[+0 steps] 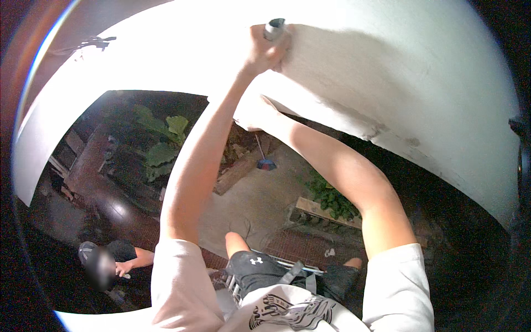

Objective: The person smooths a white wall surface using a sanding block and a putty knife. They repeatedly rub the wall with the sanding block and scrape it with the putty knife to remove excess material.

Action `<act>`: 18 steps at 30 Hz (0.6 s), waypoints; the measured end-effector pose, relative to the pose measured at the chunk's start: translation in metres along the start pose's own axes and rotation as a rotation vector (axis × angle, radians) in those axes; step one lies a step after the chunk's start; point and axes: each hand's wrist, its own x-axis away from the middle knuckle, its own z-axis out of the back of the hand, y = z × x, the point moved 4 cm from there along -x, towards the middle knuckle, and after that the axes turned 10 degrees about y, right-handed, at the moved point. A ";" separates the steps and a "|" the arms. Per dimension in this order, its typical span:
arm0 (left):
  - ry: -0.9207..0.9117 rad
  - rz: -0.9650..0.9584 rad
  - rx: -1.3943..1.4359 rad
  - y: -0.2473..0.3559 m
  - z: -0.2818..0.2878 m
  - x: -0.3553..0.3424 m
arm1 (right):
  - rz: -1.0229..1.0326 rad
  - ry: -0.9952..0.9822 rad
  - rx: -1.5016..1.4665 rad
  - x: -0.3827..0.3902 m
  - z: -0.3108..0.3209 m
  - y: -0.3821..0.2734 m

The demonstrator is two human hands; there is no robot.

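The tube point(274, 30) is up against the bright white wall, at the top of the view, its lower part hidden in the left hand point(269, 51). Its long axis runs nearly upright, leaning slightly right at the top, and its dark end points up, away from the wearer. The left fingers are curled around it. A shadow spreads right across the wall point(354, 72). The right hand point(254, 113) is below, near the wall's lower edge; glare hides its fingers, so I cannot tell their state. Beneath are a broom point(266, 164), plants point(332, 199) and, lower left, another person point(123, 252).
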 end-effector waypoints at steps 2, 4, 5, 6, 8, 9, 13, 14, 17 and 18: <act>-0.186 0.222 0.001 0.008 0.002 0.004 | 0.076 -0.145 0.017 -0.027 -0.014 0.001; -0.216 0.343 -0.086 0.019 0.005 0.005 | 0.040 -0.119 0.008 -0.041 -0.020 0.003; -0.190 0.295 -0.158 0.027 0.008 0.002 | 0.023 -0.100 0.008 -0.046 -0.019 0.004; -0.231 0.307 -0.136 0.033 0.009 0.002 | -0.002 -0.084 0.009 -0.047 -0.019 0.005; -0.278 0.445 -0.108 0.038 0.018 0.001 | -0.035 -0.067 0.001 -0.045 -0.014 0.007; -0.300 0.508 -0.086 0.039 0.023 0.000 | -0.031 -0.066 0.003 -0.044 -0.009 0.009; 0.266 0.553 0.199 0.044 0.084 0.006 | 0.196 -0.110 0.146 -0.049 0.018 0.023; 0.432 0.635 0.238 0.041 0.102 0.014 | -0.007 0.106 -0.070 -0.058 0.035 0.030; 0.630 0.570 0.339 0.043 0.135 0.042 | 0.012 0.282 0.126 -0.077 0.078 0.059; 0.713 0.636 0.378 0.040 0.138 0.053 | 0.020 0.323 0.397 -0.086 0.093 0.064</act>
